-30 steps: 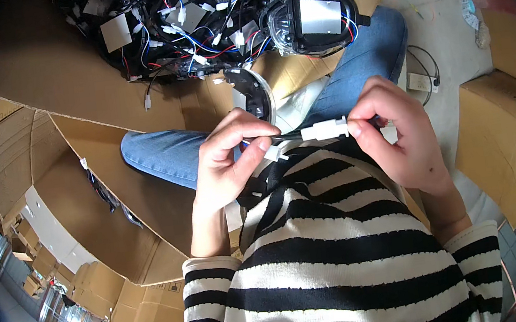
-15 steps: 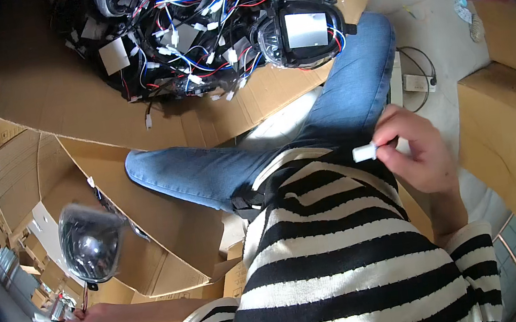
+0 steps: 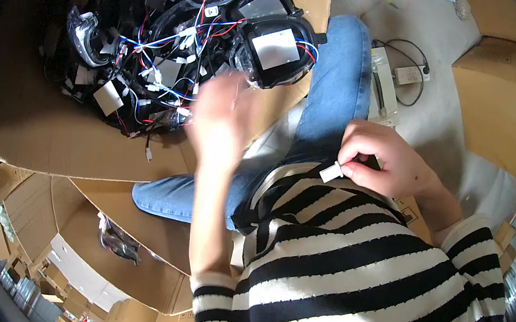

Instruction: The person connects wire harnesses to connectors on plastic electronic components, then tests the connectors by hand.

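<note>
My right hand (image 3: 379,158) pinches a small white plastic connector (image 3: 331,172) between thumb and fingertips, in front of my striped top. My left hand (image 3: 222,117) is smeared by motion over the near edge of a heap of black lamp units (image 3: 207,12) with red, blue and white wires and white plugs. Whether its fingers hold anything cannot be made out. Just right of that hand lies one lamp unit (image 3: 276,49) with a silvery square plate on its back. The heap rests in a large cardboard box (image 3: 37,143).
A second open cardboard box (image 3: 167,262) stands at my left, with a lamp unit (image 3: 118,239) inside. To the right are a white power strip (image 3: 412,74) with a black cable on the floor and another cardboard box (image 3: 500,112). My jeans-clad legs straddle the space between.
My left hand has swung from the far left to the heap. The clear-lensed lamp unit it held by its wires is gone from it. My right hand has shifted slightly left with the connector.
</note>
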Demonstrator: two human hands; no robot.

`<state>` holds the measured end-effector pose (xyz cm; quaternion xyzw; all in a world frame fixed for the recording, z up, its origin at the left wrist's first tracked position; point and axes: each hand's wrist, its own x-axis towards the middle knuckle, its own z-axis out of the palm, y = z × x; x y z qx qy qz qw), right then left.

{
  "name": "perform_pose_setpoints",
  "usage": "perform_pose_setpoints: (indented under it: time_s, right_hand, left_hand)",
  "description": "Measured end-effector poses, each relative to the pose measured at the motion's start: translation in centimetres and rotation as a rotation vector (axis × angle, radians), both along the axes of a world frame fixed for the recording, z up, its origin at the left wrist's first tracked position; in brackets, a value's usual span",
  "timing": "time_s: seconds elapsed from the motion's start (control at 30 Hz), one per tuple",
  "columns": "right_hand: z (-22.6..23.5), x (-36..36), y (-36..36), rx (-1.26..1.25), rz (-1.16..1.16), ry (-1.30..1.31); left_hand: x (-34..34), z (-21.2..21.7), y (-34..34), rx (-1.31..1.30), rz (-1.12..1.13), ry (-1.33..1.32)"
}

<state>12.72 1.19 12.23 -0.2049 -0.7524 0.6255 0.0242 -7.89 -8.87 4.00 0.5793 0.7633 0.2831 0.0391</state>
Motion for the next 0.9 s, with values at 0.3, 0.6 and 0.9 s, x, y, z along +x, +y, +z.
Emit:
perform_pose_setpoints:
  time_s: [0.3,0.6,0.9]
  right_hand:
    - [-1.0,0.5,-1.2,-0.031,0.014,0.133]
    - [-1.1,0.1,0.1,-0.050,0.049,0.155]
    - [-1.1,-2.6,-1.6,-0.058,0.162,0.200]
  left_hand:
    - [3.9,-8.3,12.6,-0.238,-0.359,0.535]
    - [-3.5,0.1,3.1,-0.117,-0.189,-0.079]
    - [0.2,5.0,-4.0,-0.077,0.127,-1.284]
